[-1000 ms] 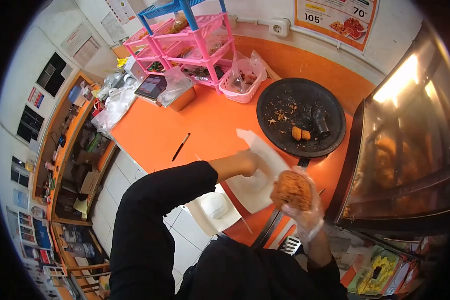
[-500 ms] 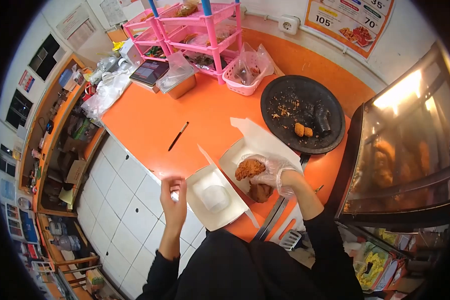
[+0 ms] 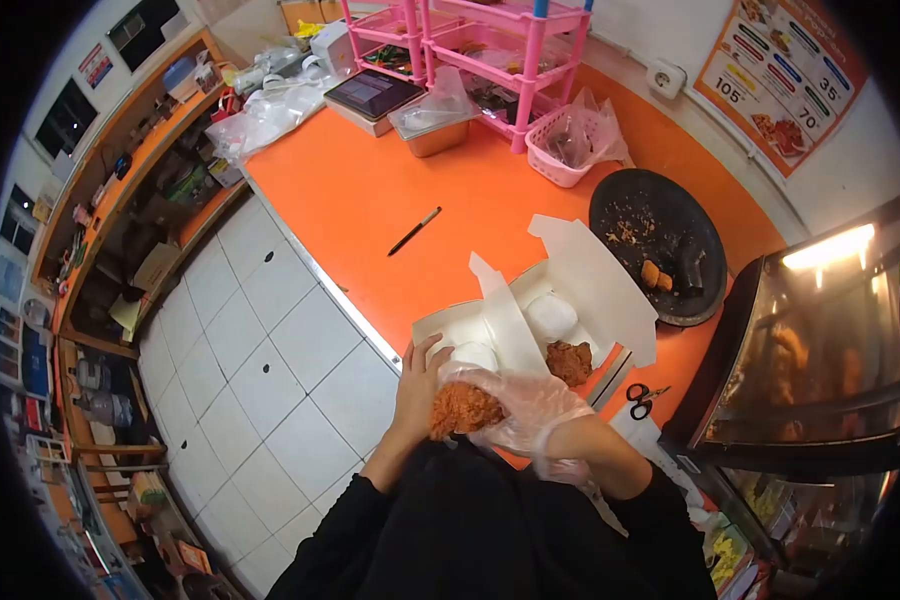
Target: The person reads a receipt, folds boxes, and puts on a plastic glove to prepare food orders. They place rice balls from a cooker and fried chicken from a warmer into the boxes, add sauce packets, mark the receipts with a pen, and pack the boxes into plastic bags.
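Raised flap [image 3: 511, 315] as barrier between boxes [image 3: 618, 285]

An orange table [image 3: 320, 210] bears white plastic bags [image 3: 270, 120] at its far left, then a white base [image 3: 360, 117] under a tablet, a metal container [image 3: 435, 138], a pink rack [image 3: 522, 85] and a pink basket [image 3: 560, 170]. A pen [image 3: 415, 231] lies mid-table; a round black pan [image 3: 670, 200] sits right, with two open cartons [image 3: 605, 280] side by side on the near part.

Wall poster [image 3: 780, 86]: numbers "105", "35", "70" readable; smaller print on it too fine to read.
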A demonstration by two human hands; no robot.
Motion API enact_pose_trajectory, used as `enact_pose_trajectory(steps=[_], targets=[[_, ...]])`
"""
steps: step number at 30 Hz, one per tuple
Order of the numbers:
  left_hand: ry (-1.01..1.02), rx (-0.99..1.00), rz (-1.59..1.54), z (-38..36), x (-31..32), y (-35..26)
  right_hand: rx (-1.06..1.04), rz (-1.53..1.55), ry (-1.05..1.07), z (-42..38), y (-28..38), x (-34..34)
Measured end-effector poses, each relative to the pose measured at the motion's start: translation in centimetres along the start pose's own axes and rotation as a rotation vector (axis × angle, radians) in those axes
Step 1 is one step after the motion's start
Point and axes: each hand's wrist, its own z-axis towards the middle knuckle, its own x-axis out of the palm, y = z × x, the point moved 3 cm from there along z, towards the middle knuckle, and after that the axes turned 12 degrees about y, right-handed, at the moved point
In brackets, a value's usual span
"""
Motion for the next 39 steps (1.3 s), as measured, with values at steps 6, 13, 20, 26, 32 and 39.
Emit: enact_pose_trajectory(steps=[6,13,20,26,32,39], targets=[[0.132,0.144,-0.439,-0.9,-2.1,0.6,0.098,-0.368,-0.021,2.0,-0.3,-0.6],[0.162,0.159,-0.339,-1.8,-3.0,0.5,-0.166,-0.519,0.300,3.1,-1.8,0.6],[0.142,0.096,-0.191,-1.9,-2.1,0.4,0.156,-0.137,0.185,2.8,-1.7,0.1],[0.139,0.122,-0.209,-1.9,-2.0,0.4,0.332,-0.497,0.069,3.4,-2.3,2.1],[0.097,0.007,-0.253,-2.6,-2.2,-0.5,-0.163,-0.619,-0.430,-1.9,1.9,-1.1],[-0.196,0.004,-0.316,-3.4,-3.9,-0.8,0.432,-0.235,-0.389,-4.9,-9.3,-5.1]])
